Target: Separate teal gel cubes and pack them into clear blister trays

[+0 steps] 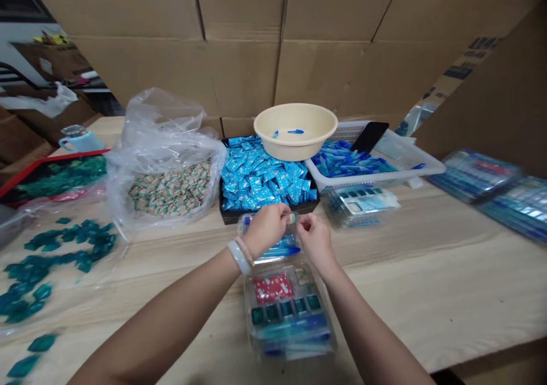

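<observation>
My left hand point(267, 227) and my right hand point(315, 238) meet over a clear plastic clamshell tray point(273, 247) that holds blue pieces. The left fingers pinch a small pale packet point(290, 218) at the tray's far edge. The right fingers are curled in a pinch on the tray's rim beside it. Nearer to me lies a filled clear tray point(289, 311) with a red packet, several teal packets and blue sticks. A white bangle sits on my left wrist.
A black box of blue sachets point(260, 180), a cream bowl point(296, 128), a white basket of blue sticks point(363, 163), a plastic bag of tan packets point(168, 188), loose teal packets point(64, 248), stacked filled trays point(363, 205), more trays point(491, 185) at right. Cardboard walls behind.
</observation>
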Demonstrator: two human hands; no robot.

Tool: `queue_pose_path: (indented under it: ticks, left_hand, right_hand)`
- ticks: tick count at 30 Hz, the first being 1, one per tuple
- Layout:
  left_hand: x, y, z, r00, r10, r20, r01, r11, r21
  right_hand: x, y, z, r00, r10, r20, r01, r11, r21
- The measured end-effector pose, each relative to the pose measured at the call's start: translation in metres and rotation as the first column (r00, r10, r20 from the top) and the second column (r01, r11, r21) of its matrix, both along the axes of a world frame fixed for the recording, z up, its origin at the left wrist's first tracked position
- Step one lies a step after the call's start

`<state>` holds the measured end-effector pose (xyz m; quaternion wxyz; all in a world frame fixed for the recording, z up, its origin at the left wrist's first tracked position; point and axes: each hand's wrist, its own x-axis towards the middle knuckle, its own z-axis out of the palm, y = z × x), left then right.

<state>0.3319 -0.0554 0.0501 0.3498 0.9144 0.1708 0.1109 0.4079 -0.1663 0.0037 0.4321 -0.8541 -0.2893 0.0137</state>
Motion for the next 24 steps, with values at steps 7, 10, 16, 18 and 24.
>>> queue_pose_path:
  ticks: [7,10,16,18,24]
  left_hand:
    - [0.009,-0.017,0.002,0.987,-0.015,-0.162,0.077,0.921,0.383]
    - [0.010,-0.019,0.001,0.985,0.033,-0.167,0.044,0.898,0.437]
    - [0.002,-0.004,0.006,0.996,0.004,-0.084,0.025,0.938,0.345]
    - [-0.005,0.000,0.009,1.000,-0.012,-0.015,0.016,0.934,0.358]
    - [-0.024,-0.006,0.004,0.977,-0.186,-0.108,0.214,0.828,0.518]
  right_hand:
    - [0.004,-0.015,-0.001,0.998,0.053,-0.022,-0.050,0.994,0.100]
    - [0.002,-0.015,-0.004,0.993,0.108,0.039,-0.113,0.985,0.134]
    - [-0.002,-0.012,-0.004,0.974,0.182,0.133,-0.189,0.981,0.042]
    - [-0.003,-0.011,-0.001,0.966,0.172,0.192,-0.172,0.985,-0.020]
    - [-0.004,-0.006,0.005,0.902,0.269,0.338,-0.202,0.954,-0.220]
